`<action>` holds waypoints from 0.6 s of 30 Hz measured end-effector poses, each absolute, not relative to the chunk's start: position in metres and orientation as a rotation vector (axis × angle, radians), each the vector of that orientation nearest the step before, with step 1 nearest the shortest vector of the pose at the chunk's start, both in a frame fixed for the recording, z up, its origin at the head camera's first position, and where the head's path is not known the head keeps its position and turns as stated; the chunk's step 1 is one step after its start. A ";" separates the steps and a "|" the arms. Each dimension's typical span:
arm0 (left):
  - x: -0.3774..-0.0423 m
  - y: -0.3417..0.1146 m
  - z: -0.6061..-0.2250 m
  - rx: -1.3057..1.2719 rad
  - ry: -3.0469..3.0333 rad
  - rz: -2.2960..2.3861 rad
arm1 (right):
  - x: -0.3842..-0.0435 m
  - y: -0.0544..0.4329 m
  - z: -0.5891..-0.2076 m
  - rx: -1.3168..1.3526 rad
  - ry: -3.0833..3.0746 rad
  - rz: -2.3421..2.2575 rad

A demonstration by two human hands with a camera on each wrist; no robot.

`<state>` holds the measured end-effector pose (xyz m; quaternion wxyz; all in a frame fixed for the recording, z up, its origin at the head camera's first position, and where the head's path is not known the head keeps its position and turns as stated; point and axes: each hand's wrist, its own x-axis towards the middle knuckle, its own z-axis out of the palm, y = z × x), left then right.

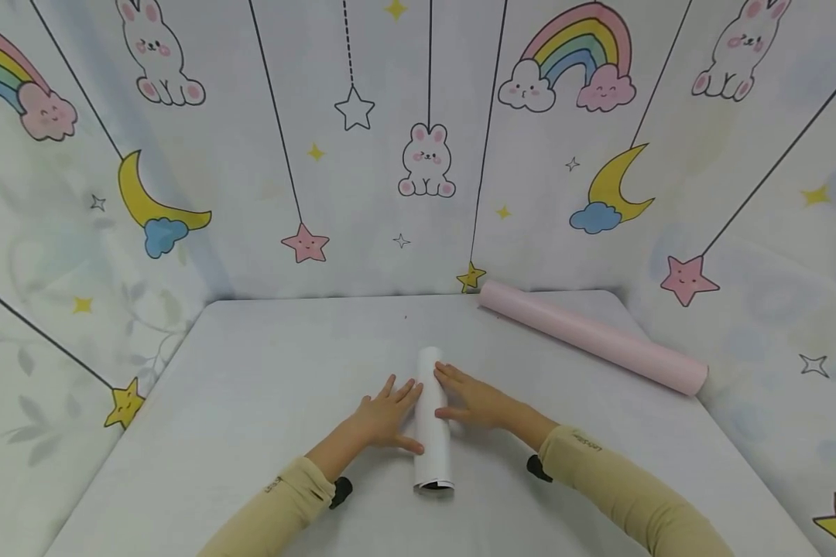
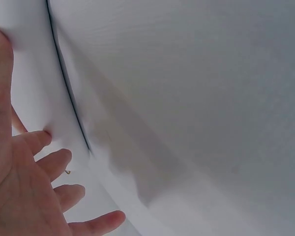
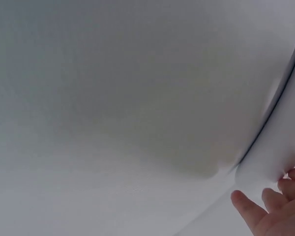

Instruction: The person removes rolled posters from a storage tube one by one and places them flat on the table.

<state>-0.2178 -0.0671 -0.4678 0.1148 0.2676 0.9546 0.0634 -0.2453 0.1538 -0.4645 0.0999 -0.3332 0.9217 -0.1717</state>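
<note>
The head view alone takes in the whole scene: a white roll of paper [image 1: 433, 418] lies on the grey tabletop [image 1: 265, 371], its length running away from the person, with the near open end facing the camera, and a longer pink roll [image 1: 592, 338] lies well apart at the back right, against the patterned wall [image 1: 362, 155] of rabbits, moons and rainbows. In that view the left hand [image 1: 386, 418] sits against the roll's left side and the right hand [image 1: 475, 401] against its right side, so the white roll lies between the two hands and touches both. Both hands have straight, spread fingers laid flat on the roll, pressing rather than curling round it; the thumbs reach toward its curved surface. The left wrist view shows only what the head view cannot: the fingers [image 2: 49, 162] close up, resting on the white paper, with a dark edge line of the roll beside them. The right wrist view shows just a few fingertips [image 3: 265, 206] at the lower right corner, touching the paper's surface near its dark seam.
</note>
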 end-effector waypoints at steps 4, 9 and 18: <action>-0.219 -0.073 -0.470 0.784 2.807 0.206 | -0.244 0.147 -0.466 -1.038 2.709 -0.500; -0.220 -0.077 -0.464 0.789 2.807 0.254 | -0.243 0.141 -0.467 -1.069 2.700 -0.466; -0.227 -0.062 -0.450 1.000 2.850 0.563 | -0.244 0.137 -0.468 -1.136 2.718 -0.381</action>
